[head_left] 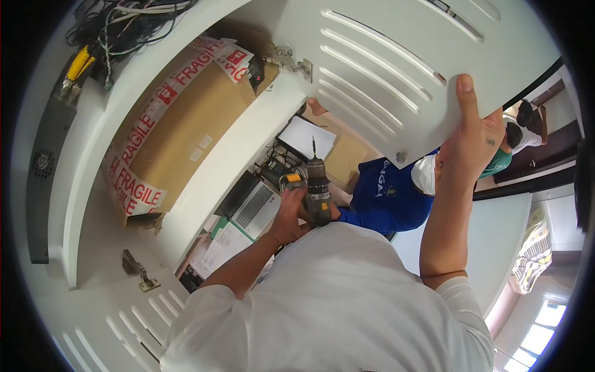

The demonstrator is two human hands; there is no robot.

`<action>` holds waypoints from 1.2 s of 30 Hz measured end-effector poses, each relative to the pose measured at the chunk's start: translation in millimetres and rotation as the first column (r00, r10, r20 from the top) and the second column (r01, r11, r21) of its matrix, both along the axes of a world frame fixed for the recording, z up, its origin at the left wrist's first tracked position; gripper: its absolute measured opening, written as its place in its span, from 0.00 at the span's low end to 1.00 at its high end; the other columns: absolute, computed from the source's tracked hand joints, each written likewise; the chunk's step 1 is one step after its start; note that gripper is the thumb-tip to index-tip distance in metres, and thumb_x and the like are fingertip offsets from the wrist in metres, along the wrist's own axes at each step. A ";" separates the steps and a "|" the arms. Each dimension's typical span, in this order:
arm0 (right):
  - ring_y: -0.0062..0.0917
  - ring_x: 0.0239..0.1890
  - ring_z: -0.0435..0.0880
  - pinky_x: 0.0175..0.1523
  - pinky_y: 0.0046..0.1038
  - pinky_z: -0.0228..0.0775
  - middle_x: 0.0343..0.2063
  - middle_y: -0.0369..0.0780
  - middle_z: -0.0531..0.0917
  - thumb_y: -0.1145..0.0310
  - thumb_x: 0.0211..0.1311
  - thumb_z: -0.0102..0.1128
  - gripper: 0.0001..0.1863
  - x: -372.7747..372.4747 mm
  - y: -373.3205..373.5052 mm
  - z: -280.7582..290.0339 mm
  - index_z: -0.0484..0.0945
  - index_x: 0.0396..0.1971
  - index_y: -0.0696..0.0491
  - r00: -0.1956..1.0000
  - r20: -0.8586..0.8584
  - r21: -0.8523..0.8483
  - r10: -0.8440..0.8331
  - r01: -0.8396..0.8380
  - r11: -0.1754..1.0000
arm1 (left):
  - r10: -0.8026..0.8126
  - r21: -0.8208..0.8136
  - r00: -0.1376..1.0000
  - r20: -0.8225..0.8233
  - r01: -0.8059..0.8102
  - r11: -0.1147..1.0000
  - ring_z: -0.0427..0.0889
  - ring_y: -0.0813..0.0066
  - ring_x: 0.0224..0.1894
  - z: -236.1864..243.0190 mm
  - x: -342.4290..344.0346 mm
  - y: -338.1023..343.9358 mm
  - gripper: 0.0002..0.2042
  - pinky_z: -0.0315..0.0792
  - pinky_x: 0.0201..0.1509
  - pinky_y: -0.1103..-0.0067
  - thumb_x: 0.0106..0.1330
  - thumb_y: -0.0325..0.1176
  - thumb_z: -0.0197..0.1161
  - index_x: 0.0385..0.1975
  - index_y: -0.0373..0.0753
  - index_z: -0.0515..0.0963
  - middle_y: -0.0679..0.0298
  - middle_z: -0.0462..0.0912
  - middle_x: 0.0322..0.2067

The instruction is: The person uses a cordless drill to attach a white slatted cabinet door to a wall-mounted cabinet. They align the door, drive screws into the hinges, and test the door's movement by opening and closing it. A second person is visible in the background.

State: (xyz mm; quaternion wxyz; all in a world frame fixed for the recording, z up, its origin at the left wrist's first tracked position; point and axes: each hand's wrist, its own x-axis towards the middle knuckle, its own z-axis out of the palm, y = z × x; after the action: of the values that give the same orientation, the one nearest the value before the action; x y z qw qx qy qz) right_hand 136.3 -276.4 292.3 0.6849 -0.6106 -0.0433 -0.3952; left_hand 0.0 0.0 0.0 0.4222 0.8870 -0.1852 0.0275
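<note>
A dark cordless drill (318,189) with a thin bit pointing away from me is gripped in my left hand (290,217), which is closed around it. Part of the drill's handle is hidden behind my fingers. My right hand (476,139) clasps the lower edge of a white slotted cabinet door (384,74), thumb on the near face and fingers hidden behind. That door carries a metal hinge (305,69) on its left side and a small round knob (401,156) at its lower corner.
Inside the cabinet lies a taped cardboard box (176,136). A second slotted door (133,322) with a hinge (141,273) hangs at lower left. Below are a laptop (251,208) and papers (226,248). A person in a blue shirt (390,198) sits close by. Tangled cables (124,28) lie upper left.
</note>
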 end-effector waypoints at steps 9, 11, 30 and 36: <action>0.22 0.41 0.82 0.52 0.23 0.72 0.40 0.40 0.86 0.66 0.59 0.77 0.22 0.8 2.8 6.1 0.81 0.47 0.64 0.997 0.046 0.023 0.057 -0.058 0.998 | 0.132 0.033 0.991 -0.037 -0.131 0.991 0.73 0.51 0.64 11.1 9.3 -21.8 0.51 0.51 0.74 0.45 0.44 0.46 0.83 0.68 0.37 0.62 0.52 0.75 0.59; 0.22 0.42 0.83 0.53 0.23 0.72 0.41 0.40 0.86 0.66 0.59 0.77 0.22 0.1 2.1 4.1 0.81 0.47 0.64 0.998 0.033 0.026 0.060 -0.061 0.998 | 0.180 0.014 0.983 -0.031 -0.179 0.984 0.75 0.51 0.63 12.1 4.1 -30.6 0.50 0.53 0.73 0.45 0.44 0.47 0.83 0.67 0.38 0.63 0.53 0.76 0.58; 0.23 0.44 0.82 0.56 0.24 0.70 0.43 0.40 0.85 0.68 0.61 0.74 0.22 0.2 1.2 5.6 0.80 0.51 0.64 0.999 0.012 0.008 0.039 -0.039 0.999 | -0.073 -0.237 0.942 -0.329 -0.008 0.972 0.78 0.56 0.59 -3.0 29.6 -25.3 0.49 0.74 0.62 0.64 0.43 0.45 0.84 0.65 0.37 0.62 0.53 0.77 0.55; 0.22 0.45 0.80 0.56 0.25 0.70 0.44 0.40 0.84 0.65 0.61 0.74 0.24 0.6 -1.3 9.3 0.79 0.51 0.64 1.000 -0.013 -0.052 0.013 -0.014 0.999 | -0.194 -0.435 0.929 -0.314 0.040 0.899 0.78 0.58 0.60 -26.5 25.5 -19.4 0.49 0.71 0.65 0.66 0.42 0.40 0.83 0.66 0.38 0.61 0.52 0.77 0.57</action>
State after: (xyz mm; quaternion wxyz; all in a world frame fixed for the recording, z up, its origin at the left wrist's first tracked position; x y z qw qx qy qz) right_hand 136.9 -277.7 301.7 0.6719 -0.6303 -0.0532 -0.3854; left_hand 25.5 -19.4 -26.5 0.6306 0.7523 -0.1506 -0.1172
